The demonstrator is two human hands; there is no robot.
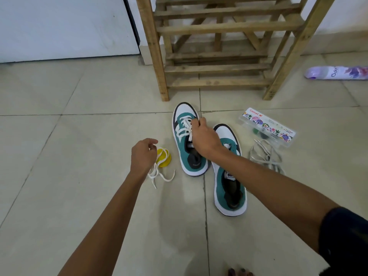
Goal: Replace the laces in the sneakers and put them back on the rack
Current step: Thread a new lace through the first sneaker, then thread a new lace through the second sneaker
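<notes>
**Inspector:** Report on the laced sneaker [184,136], please.

**Assistant:** It is lying on the tiled floor [79,176] in front of the wooden shoe rack [217,56], toe pointing towards the rack, long axis running away from the person. White lacing is crossing its upper eyelets. The right hand [205,140] is resting over its tongue, fingers curled and pinching the lace near the top crossings.

**Inspector:** And the second sneaker [229,172]?

**Assistant:** It is lying just beside the first, to the right and nearer the person, parallel to it, partly under the right forearm. No lace is showing in its visible eyelets.

**Inspector:** The left hand [142,154]?

**Assistant:** It is hovering left of the laced sneaker, fingers loosely curled. A loose white lace [159,174] is trailing from beneath it to the floor, over a small yellow object [165,159]; whether the fingers are gripping the lace, I cannot tell.

**Inspector:** Which hand is better placed?

**Assistant:** In my judgement the right: it is already lying on the lacing, and any pull will be running along the shoe's length.

**Inspector:** Surroundings?

**Assistant:** Greyish laces [266,154] are lying in a heap right of the sneakers, beside a clear Camel box [266,126]; a purple spray can [336,72] is lying farther right.
</notes>
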